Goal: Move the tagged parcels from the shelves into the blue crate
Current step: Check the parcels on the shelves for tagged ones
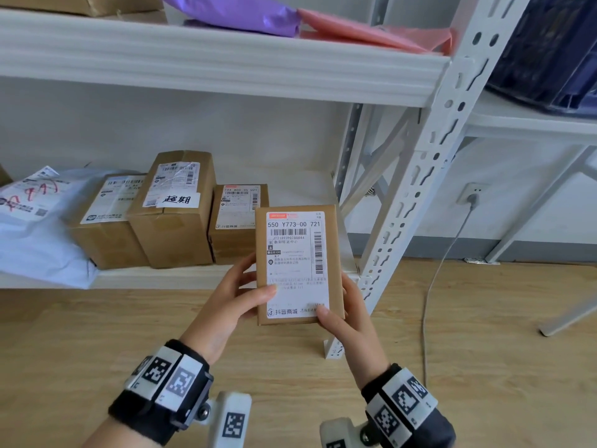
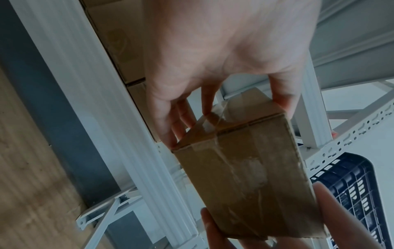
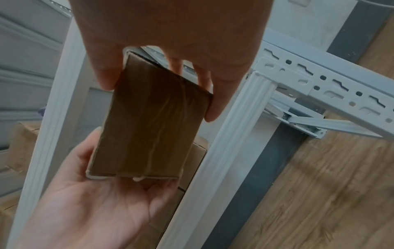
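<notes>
I hold a small brown cardboard parcel (image 1: 298,263) with a white shipping label in front of the lower shelf, label facing me. My left hand (image 1: 240,294) grips its left edge, thumb on the label. On the lower right corner my right hand (image 1: 342,313) grips it, thumb on top. The left wrist view shows the parcel's taped underside (image 2: 245,170) with fingers curled round it. The right wrist view shows the same parcel (image 3: 153,124) between both hands. A dark blue crate (image 1: 549,50) stands on a white table at upper right, also seen as the crate (image 2: 349,190).
Three more brown boxes (image 1: 174,208) and a white poly mailer (image 1: 35,221) lie on the lower shelf (image 1: 161,276). Purple and pink mailers (image 1: 290,21) lie on the upper shelf. A white slotted upright (image 1: 429,176) stands just right of the parcel. A cable (image 1: 433,286) hangs from a wall socket.
</notes>
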The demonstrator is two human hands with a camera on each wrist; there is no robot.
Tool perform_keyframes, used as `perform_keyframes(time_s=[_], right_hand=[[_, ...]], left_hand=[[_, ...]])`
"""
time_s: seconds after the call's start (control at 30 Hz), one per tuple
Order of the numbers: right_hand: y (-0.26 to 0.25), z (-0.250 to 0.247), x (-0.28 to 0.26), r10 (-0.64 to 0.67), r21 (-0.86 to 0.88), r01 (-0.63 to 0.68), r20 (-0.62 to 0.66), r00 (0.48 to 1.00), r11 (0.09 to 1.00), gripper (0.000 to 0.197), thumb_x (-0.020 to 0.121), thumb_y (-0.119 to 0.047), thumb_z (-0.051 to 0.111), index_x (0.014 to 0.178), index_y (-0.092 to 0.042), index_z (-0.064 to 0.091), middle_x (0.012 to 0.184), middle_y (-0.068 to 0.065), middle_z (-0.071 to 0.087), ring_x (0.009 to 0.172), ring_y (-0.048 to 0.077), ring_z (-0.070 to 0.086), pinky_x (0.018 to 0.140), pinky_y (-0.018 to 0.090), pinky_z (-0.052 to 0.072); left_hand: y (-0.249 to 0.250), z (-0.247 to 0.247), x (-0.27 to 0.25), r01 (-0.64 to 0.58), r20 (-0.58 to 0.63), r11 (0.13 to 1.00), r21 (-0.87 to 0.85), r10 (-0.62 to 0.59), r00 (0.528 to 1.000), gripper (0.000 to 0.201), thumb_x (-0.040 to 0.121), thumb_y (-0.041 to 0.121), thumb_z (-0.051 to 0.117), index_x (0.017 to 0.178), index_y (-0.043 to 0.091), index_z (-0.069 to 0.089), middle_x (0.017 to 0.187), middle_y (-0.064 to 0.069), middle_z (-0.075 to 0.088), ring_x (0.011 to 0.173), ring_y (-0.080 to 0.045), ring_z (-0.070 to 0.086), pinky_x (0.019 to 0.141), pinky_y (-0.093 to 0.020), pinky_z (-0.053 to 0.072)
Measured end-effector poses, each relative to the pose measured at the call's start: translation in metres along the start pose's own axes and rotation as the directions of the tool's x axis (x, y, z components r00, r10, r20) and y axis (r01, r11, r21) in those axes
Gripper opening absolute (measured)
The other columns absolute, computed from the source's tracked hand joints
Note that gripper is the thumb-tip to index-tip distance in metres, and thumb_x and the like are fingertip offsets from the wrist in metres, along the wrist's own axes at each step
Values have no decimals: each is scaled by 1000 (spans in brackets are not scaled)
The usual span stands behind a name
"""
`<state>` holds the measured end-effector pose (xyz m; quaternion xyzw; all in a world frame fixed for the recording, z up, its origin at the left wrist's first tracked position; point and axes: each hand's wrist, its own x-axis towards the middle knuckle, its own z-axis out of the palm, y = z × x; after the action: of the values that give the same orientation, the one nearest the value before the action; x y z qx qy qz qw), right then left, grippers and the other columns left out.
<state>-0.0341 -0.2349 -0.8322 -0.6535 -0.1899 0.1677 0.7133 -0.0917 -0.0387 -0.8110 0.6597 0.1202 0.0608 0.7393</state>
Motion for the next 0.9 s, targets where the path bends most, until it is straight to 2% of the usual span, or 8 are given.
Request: perform_keyframes(time_s=[0.17, 0.27, 0.5, 0.63, 0.7, 0.77, 0.83, 0.9], right_hand=[[5, 1, 1, 1, -13, -1, -29, 1000, 1000, 78, 67, -46, 74, 138, -37, 43, 132, -10, 59, 123, 12, 55, 103, 48, 44], [5, 2, 2, 16, -14, -17, -39, 999, 1000, 78, 66, -47, 74, 137, -37, 43, 132, -8, 59, 123, 13, 55, 103, 51, 44], [1, 1, 4, 34, -27, -35, -43, 998, 999, 81, 63, -51, 74, 137, -37, 43, 131, -11, 59, 120, 11, 56, 102, 48, 46], [-1, -4, 6, 39, -25, -40, -22, 999, 999, 83, 63, -51, 74, 138, -36, 41, 133, -9, 57, 123, 12, 54, 100, 45, 48], [-1, -5, 7, 40, -24, -40, -8, 999, 999, 84, 63, -50, 74, 139, -35, 40, 134, -8, 56, 122, 11, 54, 98, 41, 50], [-2, -4, 8, 38, -16, -38, 5, 999, 999, 84, 63, -48, 73, 139, -33, 40, 132, -8, 57, 120, 8, 56, 93, 31, 52], [-5, -4, 8, 39, -5, -39, 26, 999, 999, 85, 62, -48, 72, 138, -29, 41, 127, -11, 60, 117, 5, 57, 86, 20, 51], [-7, -3, 8, 53, 1, -53, 29, 998, 999, 86, 61, -51, 70, 138, -25, 42, 124, -13, 62, 114, 3, 58, 83, 16, 50]], left_hand=[[-4, -1, 1, 8, -3, 1000, -11, -8, 1000, 82, 56, 48, 77, 132, 34, 51, 120, 1, 66, 108, -19, 65, 94, -50, 51], [-5, -2, 2, 14, -1, 1000, -11, -14, 1000, 82, 56, 48, 77, 132, 34, 50, 120, 1, 66, 109, -19, 65, 94, -49, 51], [-2, 2, 3, 2, 11, 1000, -9, -2, 1000, 81, 58, 49, 75, 133, 32, 50, 119, 5, 68, 109, -15, 65, 85, -38, 52], [0, 3, 2, 6, 21, 1000, 1, -6, 1000, 91, 54, 54, 81, 135, 31, 47, 121, 5, 67, 110, -17, 65, 88, -41, 51], [-1, 1, 3, 11, 21, 1000, 3, -11, 1000, 95, 51, 55, 84, 135, 31, 46, 122, 4, 66, 110, -17, 65, 92, -45, 51], [0, 0, 2, 8, 14, 1000, 12, -8, 1000, 92, 53, 51, 82, 135, 32, 46, 122, 4, 66, 110, -17, 65, 93, -47, 51], [0, 0, 2, 11, -7, 1000, 25, -11, 1000, 94, 47, 58, 84, 131, 36, 48, 121, 4, 66, 107, -15, 66, 86, -40, 54], [4, 2, 0, 19, -31, 998, 65, -17, 999, 88, 48, 64, 77, 127, 41, 48, 119, 5, 67, 101, -10, 68, 77, -29, 54]])
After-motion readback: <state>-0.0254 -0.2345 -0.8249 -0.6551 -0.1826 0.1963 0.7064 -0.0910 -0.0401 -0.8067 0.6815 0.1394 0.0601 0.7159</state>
